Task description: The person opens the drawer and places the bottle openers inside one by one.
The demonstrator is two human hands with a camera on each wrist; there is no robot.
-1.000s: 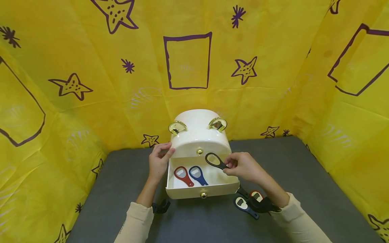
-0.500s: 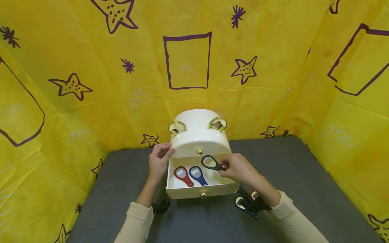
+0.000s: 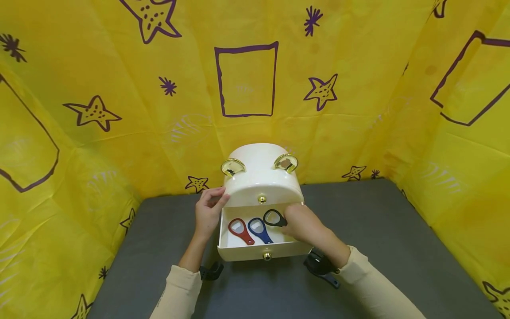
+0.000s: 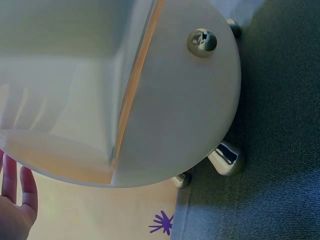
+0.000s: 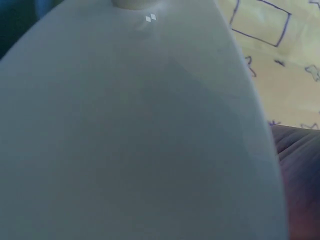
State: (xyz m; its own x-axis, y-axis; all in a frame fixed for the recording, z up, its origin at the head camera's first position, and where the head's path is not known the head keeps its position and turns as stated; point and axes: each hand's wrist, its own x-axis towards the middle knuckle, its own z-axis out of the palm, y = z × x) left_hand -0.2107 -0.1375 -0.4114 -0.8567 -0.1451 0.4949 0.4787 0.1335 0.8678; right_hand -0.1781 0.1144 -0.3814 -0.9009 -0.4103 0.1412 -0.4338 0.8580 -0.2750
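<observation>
In the head view, a white cabinet (image 3: pixel 260 177) with gold ears has its lower drawer (image 3: pixel 243 254) pulled out. My right hand (image 3: pixel 306 225) reaches into the drawer's right side and pinches a black bottle opener (image 3: pixel 282 221) by its handle, ring end pointing back left. To its left lie a blue bottle opener (image 3: pixel 265 237) and a red bottle opener (image 3: pixel 248 238) on the drawer floor. My left hand (image 3: pixel 208 213) rests against the cabinet's left side; in the left wrist view its fingers (image 4: pixel 29 187) look extended at the drawer's edge. The right wrist view shows mostly the drawer front (image 5: pixel 135 125).
On the grey table (image 3: pixel 398 239), right of the drawer, a dark blue bottle opener (image 3: pixel 331 280) lies partly hidden under my right wrist and its black camera (image 3: pixel 318 263). Yellow printed cloth (image 3: pixel 247 133) walls the back and sides.
My right hand has moved left and down into the drawer with the black bottle opener, setting it beside the blue one. My left hand stays where it was.
</observation>
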